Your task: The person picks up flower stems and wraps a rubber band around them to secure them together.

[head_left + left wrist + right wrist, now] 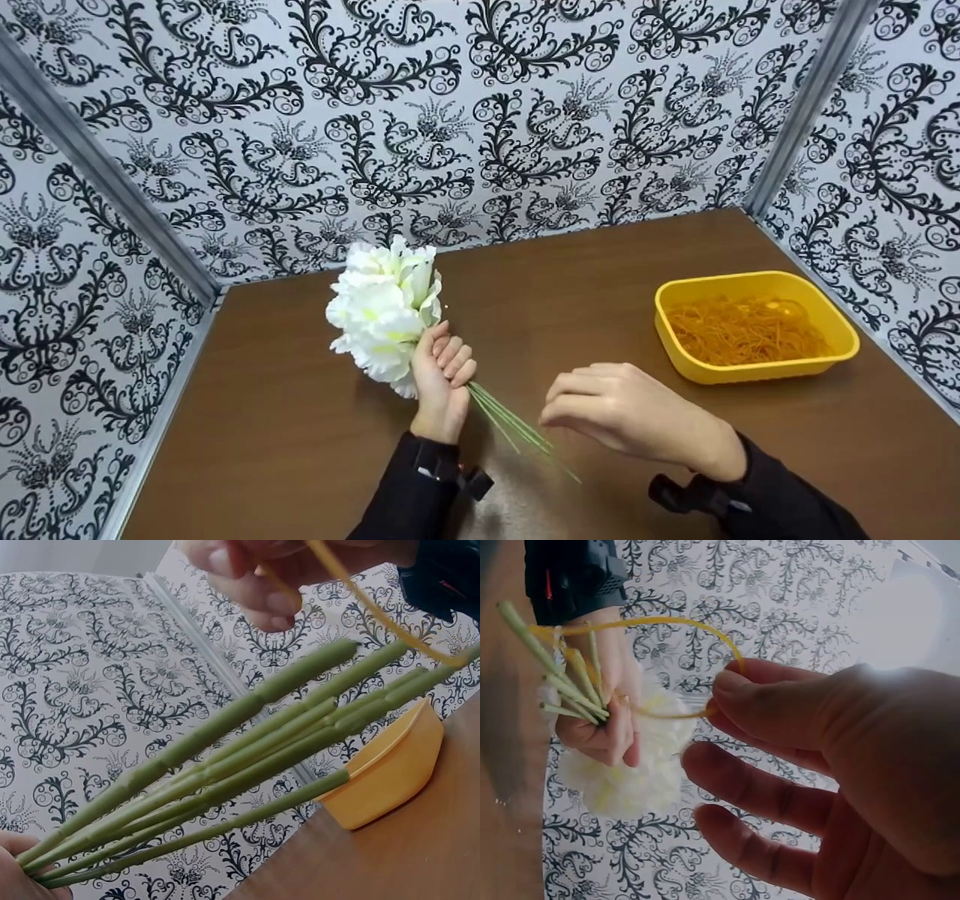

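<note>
My left hand [444, 379] grips a bunch of white artificial flowers [379, 319] just below the blooms, which point up and left. Their green stems [514, 424] fan out toward the lower right from the fist. To the right of the stem ends is my right hand [637, 412], its thumb and forefinger pinching a yellow rubber band [675, 620] stretched into a loop. In the right wrist view that loop reaches across to the stems and passes round at least one of them. The other fingers of the right hand are loosely bent.
A yellow plastic basin [757, 367] holding a tangled heap of rubber bands [750, 330] stands at the right of the brown table [555, 307]. Patterned black-and-white panels [480, 112] with metal edge strips enclose the back and both sides.
</note>
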`<state>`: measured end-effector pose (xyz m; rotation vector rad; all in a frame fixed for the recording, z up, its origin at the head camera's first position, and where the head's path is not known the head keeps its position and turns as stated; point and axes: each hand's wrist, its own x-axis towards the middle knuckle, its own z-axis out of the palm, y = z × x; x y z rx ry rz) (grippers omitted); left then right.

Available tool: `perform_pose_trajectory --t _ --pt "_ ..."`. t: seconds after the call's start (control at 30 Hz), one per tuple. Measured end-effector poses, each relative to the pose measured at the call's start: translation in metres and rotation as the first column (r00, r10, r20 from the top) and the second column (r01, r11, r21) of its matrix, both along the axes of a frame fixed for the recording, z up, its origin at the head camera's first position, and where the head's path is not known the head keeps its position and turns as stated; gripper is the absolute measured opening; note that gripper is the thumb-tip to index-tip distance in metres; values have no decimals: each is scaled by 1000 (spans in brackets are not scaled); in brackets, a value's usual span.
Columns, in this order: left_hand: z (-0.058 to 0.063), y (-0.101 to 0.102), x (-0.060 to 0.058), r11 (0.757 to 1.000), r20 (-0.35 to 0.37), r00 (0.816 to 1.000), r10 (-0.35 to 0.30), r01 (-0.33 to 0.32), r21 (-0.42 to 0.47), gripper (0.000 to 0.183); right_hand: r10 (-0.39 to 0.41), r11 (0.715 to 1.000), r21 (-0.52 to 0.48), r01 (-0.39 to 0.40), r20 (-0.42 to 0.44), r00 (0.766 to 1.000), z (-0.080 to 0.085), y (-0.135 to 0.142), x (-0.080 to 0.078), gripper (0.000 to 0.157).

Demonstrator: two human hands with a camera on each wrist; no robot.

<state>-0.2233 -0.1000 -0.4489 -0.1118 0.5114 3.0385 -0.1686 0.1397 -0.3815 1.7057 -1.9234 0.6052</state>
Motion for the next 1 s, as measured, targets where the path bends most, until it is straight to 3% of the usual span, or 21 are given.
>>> perform_pose_trajectory --t 0.47,1.0 --pt "0 18 12 996 6 997 -75 75 -42 47 -57 997 -49 58 34 998 -1 -2 -3 9" --pt "17 2 10 997 -37 998 -58 59 40 47 -87 996 -19 89 96 992 0 9 -5 12"
